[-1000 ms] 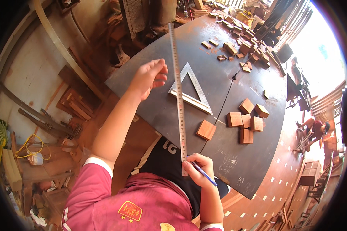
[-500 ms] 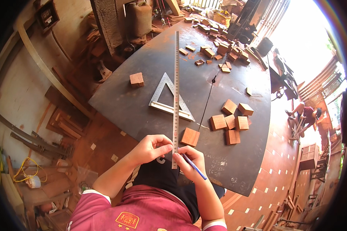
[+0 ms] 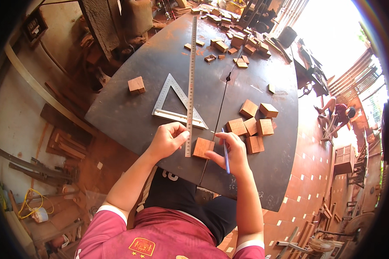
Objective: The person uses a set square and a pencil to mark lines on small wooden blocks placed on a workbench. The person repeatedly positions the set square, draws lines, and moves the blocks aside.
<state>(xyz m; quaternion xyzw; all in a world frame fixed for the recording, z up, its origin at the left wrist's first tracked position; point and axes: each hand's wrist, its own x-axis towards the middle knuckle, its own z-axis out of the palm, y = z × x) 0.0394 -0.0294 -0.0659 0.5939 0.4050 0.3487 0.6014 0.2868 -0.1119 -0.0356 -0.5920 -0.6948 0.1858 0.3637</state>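
My left hand (image 3: 168, 140) pinches the long steel ruler (image 3: 192, 69) near its close end. The ruler points away from me over the dark metal tabletop (image 3: 129, 116) and crosses the right side of a silver triangular set square (image 3: 177, 114). Between the fingers of my right hand (image 3: 235, 153) is a blue pen (image 3: 226, 159). That hand's thumb reaches the right edge of a reddish wooden block (image 3: 202, 148), which sits just right of the ruler's near end.
Several wooden blocks (image 3: 255, 144) cluster to the right, and one block (image 3: 136, 84) stands alone at left. Many smaller pieces (image 3: 237, 41) crowd the far end. A dark seam (image 3: 222, 99) runs along the tabletop. Another person (image 3: 339, 113) crouches on the tiled floor at far right.
Both hands have moved forward over the tabletop. The ruler's near end has come over the table beside the block. My right hand has left the ruler and reached the block, keeping the pen.
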